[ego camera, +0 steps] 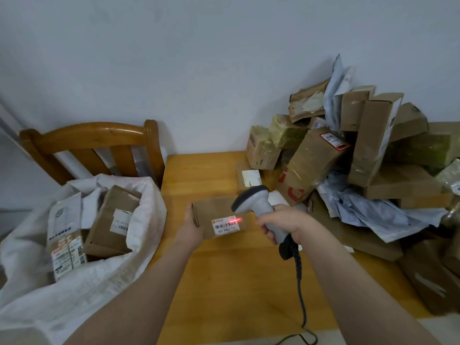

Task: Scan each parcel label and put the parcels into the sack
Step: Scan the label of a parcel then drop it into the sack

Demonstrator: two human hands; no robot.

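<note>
My left hand (189,229) grips the left end of a small brown cardboard parcel (211,210) held just above the wooden table (244,282). Its white label (225,225) faces up, with a red scan line across the barcode. My right hand (286,224) grips the handle of a grey handheld scanner (254,200), whose head points down at the label. The white woven sack (74,290) stands open at the left and holds several parcels (109,220).
A heap of cardboard boxes and grey mailer bags (368,158) fills the table's right side and back corner. A wooden chair (94,150) stands behind the sack. The scanner's dark cable (300,290) trails down over the table's front edge.
</note>
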